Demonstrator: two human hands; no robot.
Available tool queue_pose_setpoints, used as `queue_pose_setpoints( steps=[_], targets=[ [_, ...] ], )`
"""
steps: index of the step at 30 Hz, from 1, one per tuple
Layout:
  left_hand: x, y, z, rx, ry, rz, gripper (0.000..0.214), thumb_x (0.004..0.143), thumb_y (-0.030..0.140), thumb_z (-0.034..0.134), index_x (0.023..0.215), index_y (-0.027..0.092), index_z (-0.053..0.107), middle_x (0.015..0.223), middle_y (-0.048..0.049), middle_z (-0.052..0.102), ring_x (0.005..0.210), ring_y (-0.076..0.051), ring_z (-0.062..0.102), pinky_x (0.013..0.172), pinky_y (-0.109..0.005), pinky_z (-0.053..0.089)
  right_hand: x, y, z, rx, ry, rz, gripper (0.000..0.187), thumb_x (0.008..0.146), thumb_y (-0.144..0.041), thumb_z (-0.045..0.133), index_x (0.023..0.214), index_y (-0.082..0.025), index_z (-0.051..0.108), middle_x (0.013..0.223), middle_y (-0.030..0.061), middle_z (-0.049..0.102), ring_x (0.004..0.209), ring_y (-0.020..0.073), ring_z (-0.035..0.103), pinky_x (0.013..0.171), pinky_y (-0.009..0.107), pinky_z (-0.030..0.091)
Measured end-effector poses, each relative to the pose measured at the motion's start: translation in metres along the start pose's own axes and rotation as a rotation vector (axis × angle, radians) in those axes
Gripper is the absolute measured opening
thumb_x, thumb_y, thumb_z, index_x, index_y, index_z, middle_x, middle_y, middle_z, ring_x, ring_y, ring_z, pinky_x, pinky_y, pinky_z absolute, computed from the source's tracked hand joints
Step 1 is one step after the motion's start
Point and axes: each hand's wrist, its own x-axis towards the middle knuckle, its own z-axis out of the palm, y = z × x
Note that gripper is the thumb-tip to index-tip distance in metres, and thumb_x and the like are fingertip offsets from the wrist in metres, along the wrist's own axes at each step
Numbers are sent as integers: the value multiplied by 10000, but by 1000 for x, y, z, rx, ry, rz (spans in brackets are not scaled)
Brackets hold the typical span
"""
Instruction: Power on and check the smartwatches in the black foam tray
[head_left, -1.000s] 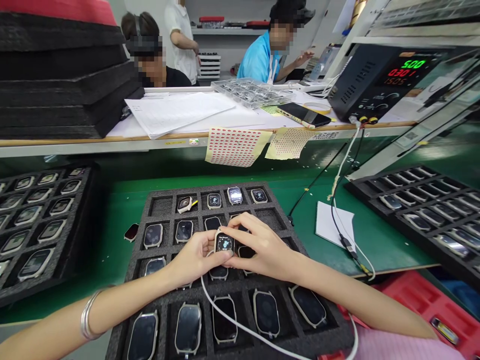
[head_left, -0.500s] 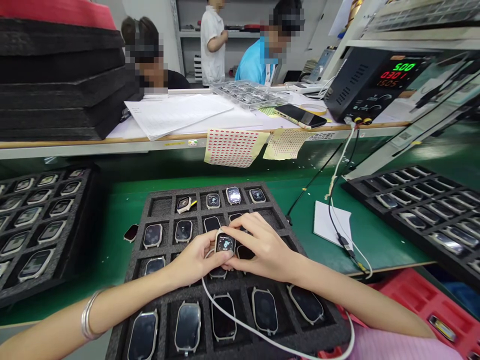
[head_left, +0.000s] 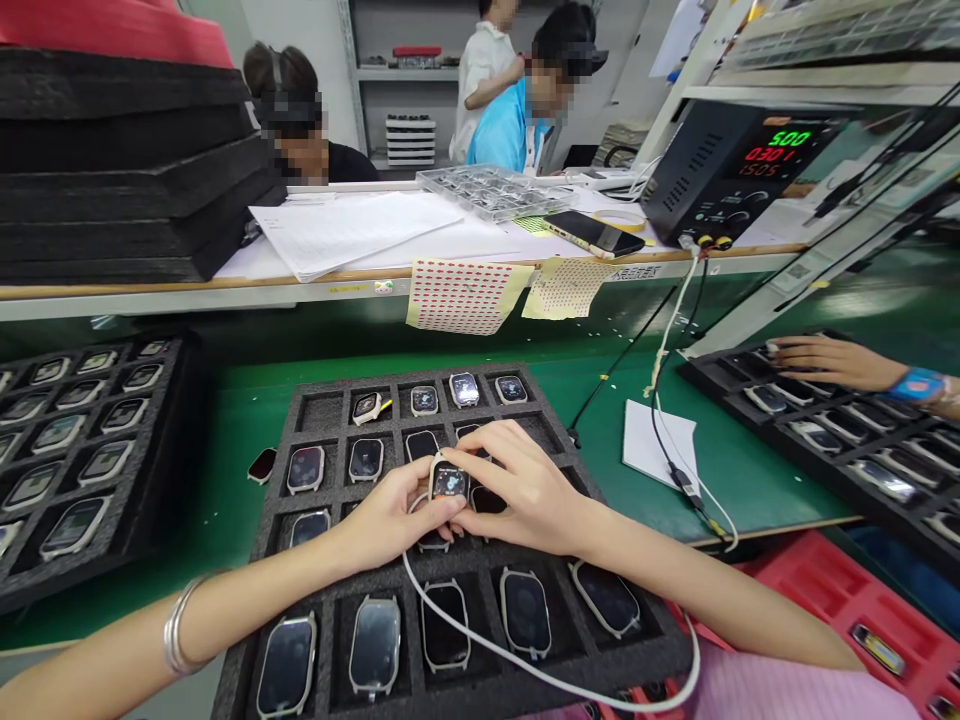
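Note:
A small smartwatch body with a lit screen [head_left: 449,482] is held between both my hands above the middle of a black foam tray [head_left: 319,408]. My left hand [head_left: 390,515] pinches it from the left and below. My right hand [head_left: 525,490] grips its right side, with fingers curled over the top. A white cable [head_left: 525,668] runs from under the watch across the tray's front rows. Several other watch bodies lie in the tray's pockets, some with lit screens in the back row [head_left: 465,388].
More foam trays of watches sit at left [head_left: 67,440] and right [head_left: 847,440], where another person's hand [head_left: 825,360] reaches in. A power supply [head_left: 739,165], papers, a phone and sticker sheets [head_left: 461,293] are on the raised shelf. Stacked foam [head_left: 112,160] stands at back left. People work behind.
My hands have stayed on the watch almost without moving. Another person's hand has come in over the right tray. A person in the background has walked to the right.

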Motion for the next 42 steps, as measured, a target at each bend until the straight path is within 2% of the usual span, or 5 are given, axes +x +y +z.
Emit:
queue_pose_setpoints(
  steps=[5,11,22,34,42],
  targets=[
    [-4,6,-2,54,74,2,273,849,325,600,1063,171,527,875,1,572,731,-113,538,644,-226,480,-11,29,-33,-3,20,165,409,825,-341,666,1184,-169,568,1085,122,553,1024,260,530,883,426,452],
    [-12,17,-14,-39,116,-147,241,772,246,694,963,141,590,926,-36,649,836,-137,588,723,-233,489,-42,68,-57,-73,-286,369,385,868,-365,599,1178,-136,590,1082,131,600,1005,274,563,857,419,482],
    [-18,8,-30,-145,82,-183,355,746,172,730,1070,98,606,1084,-140,695,997,-228,658,964,-373,469,23,48,-27,-165,-607,83,296,788,-192,720,1059,-114,633,1011,111,650,1000,268,568,841,382,450],
    [-18,3,-32,-216,61,-168,429,656,123,788,1060,121,643,1083,-128,696,1017,-235,653,948,-355,472,30,23,-28,203,-266,188,411,766,-242,705,1154,-163,593,1087,93,589,1017,225,555,892,361,463],
    [-19,3,-31,-202,69,-101,347,705,174,761,1025,131,635,951,-64,700,876,-176,660,879,-331,493,41,-5,2,50,-367,6,376,837,-195,627,1197,-113,555,1163,156,557,1068,271,522,885,425,480]
  ],
)
